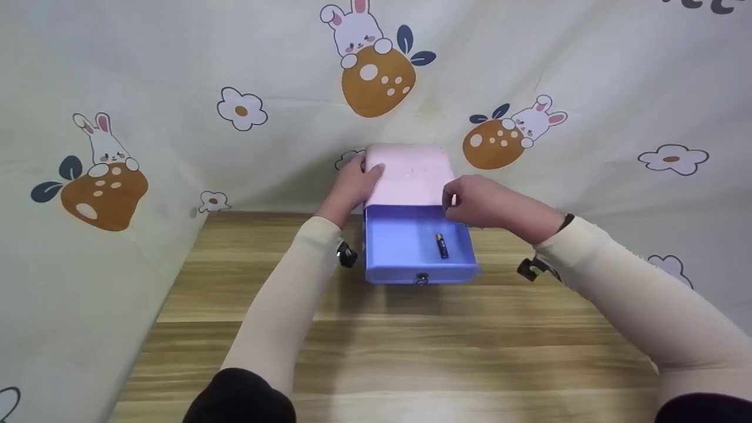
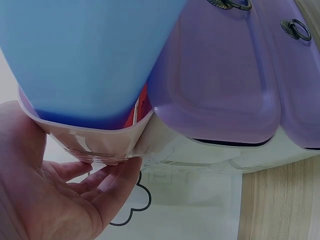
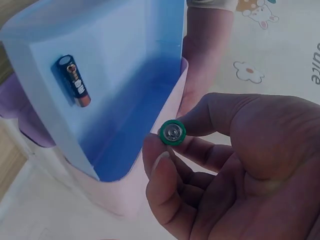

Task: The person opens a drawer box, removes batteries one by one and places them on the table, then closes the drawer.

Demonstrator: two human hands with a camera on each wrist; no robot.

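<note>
A small drawer cabinet (image 1: 408, 176) with a pink shell stands against the backdrop, its top blue drawer (image 1: 396, 241) pulled out. My left hand (image 1: 355, 182) holds the cabinet's upper left edge, thumb on the top and fingers along the side (image 2: 90, 145). A dark battery with a copper-coloured end (image 1: 442, 246) lies in the drawer. Above the drawer's right side, my right hand (image 1: 479, 200) pinches a green-rimmed battery (image 3: 173, 132) between thumb and fingers, its metal end facing the right wrist camera. In the head view that battery is hidden by the hand.
Purple lower drawers (image 2: 220, 75) with ring pulls are closed below the blue one. Something red (image 2: 136, 111) shows in the gap beside the blue drawer. A wood-grain table (image 1: 411, 352) spreads in front, and a printed rabbit backdrop (image 1: 282, 158) hangs behind.
</note>
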